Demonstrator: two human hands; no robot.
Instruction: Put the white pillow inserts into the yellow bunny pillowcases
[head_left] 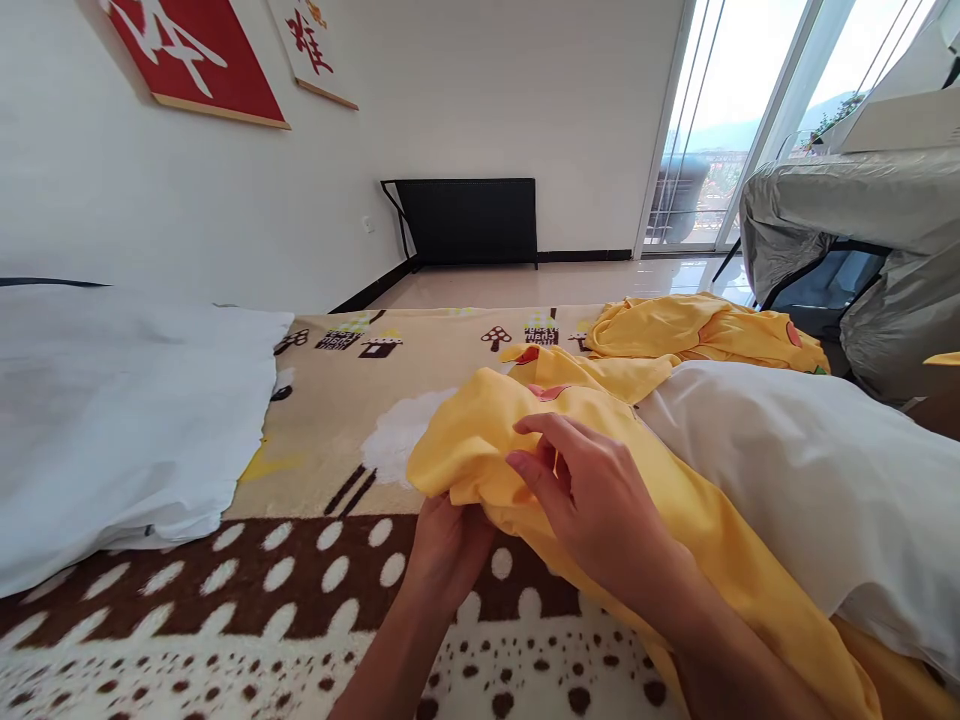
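Yellow fabric with pink prints [675, 470] runs from the lower right to the middle, partly around a white pillow [795, 480]. Under the left end of the fabric is my left hand [452, 545], its fingers wrapped into the cloth and mostly hidden. Over the top of the same end, my right hand [581, 480] hovers or lightly touches, with thumb and index finger curved and a gap between them; nothing is seen between those fingers. More yellow cloth [705, 330] lies bunched behind the pillow.
A patterned beige and brown blanket [352, 390] covers the bed. On the left rests a white pillow or cloth [127, 420]. Beyond the bed, a black folded frame [472, 222] leans on the wall. At the right stands a grey covered item [847, 200] near the glass door.
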